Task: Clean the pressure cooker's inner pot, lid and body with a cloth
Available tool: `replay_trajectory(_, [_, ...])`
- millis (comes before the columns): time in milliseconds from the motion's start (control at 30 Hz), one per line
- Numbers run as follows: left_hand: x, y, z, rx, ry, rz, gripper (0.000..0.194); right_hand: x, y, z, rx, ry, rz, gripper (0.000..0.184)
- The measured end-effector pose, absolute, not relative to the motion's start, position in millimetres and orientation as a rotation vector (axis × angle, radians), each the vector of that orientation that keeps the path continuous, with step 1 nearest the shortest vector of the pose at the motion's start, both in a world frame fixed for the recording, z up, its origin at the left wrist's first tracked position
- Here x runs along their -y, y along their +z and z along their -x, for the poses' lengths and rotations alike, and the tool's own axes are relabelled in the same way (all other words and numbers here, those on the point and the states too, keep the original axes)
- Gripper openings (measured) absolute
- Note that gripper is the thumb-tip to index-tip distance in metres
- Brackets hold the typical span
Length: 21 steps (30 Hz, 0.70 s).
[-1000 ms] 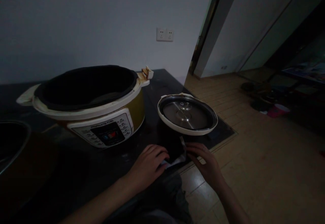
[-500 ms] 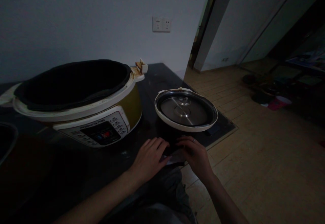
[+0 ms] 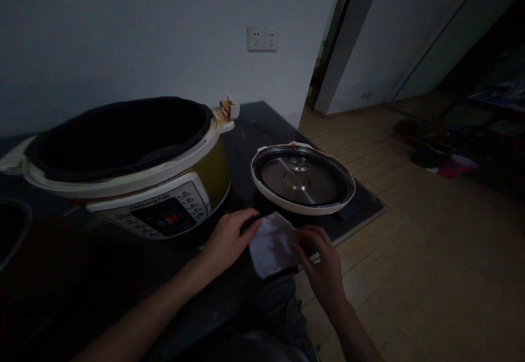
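A pale, thin cloth or wipe (image 3: 273, 246) is stretched between my two hands, just above the front edge of the dark tabletop. My left hand (image 3: 229, 239) pinches its left upper corner between thumb and fingers. At its right edge, my right hand (image 3: 322, 255) grips it the same way. Beyond the hands lies a round pot lid (image 3: 301, 179), its steel inner side facing up and a white rim around it. To the left stands the body of an electric pressure cooker (image 3: 164, 187), uncovered, with a control panel on its front; its inside is dark.
The cooker's lock bracket (image 3: 229, 109), stained brown, sticks out at its right. Another dark pot (image 3: 12, 231) is partly visible at the left edge. A wall socket (image 3: 262, 39) is behind the table (image 3: 256, 116). A pink basin (image 3: 455, 166) sits on the floor among dim clutter.
My hands have moved apart, and the pale cloth, bunched and mostly hidden before, is now spread between them. The lid and cooker stay where they were.
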<state>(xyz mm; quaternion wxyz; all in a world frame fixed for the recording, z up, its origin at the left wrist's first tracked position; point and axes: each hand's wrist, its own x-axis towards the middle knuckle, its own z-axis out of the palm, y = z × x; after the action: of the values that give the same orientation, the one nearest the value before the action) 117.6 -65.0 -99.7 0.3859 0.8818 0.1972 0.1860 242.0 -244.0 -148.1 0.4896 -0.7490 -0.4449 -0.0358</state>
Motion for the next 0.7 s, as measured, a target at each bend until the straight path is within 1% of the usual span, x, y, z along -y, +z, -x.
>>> replay_trajectory(133, [60.4, -91.0, -119.5, -0.482, 0.487, -2.229, 0.018, 254.5, -160.1, -231.3, 1.348, -0.28, 1.856, 0.017])
replay_trajectory(233, [66.0, -89.0, -121.5, -0.447, 0.52, -2.28, 0.018, 252.1, -165.3, -227.9, 1.624, -0.226, 1.874, 0.023])
replay_trajectory(300, [75.8, -90.9, -122.8, -0.363, 0.5, -2.372, 0.018, 247.6, -167.5, -233.0, 1.696, -0.195, 1.892, 0.026])
replay_trajectory(433, [103.1, -102.5, -124.7, -0.187, 0.356, -2.631, 0.024, 247.2, -171.1, -253.5, 1.7, -0.184, 1.934, 0.031])
replay_trajectory(533, [119.3, -115.3, -122.9, -0.156, 0.211, -2.737, 0.04, 264.1, -171.1, -269.2, 1.718, -0.206, 1.872, 0.028])
replay_trajectory(600, [125.9, -124.0, -119.4, -0.139, 0.177, -2.776, 0.049, 280.4, -168.6, -277.0, 1.644, -0.231, 1.858, 0.029])
replay_trajectory(700, [131.8, -133.9, -114.7, -0.098, 0.206, -2.814, 0.051, 297.8, -162.3, -281.3, 1.401, -0.265, 1.895, 0.029])
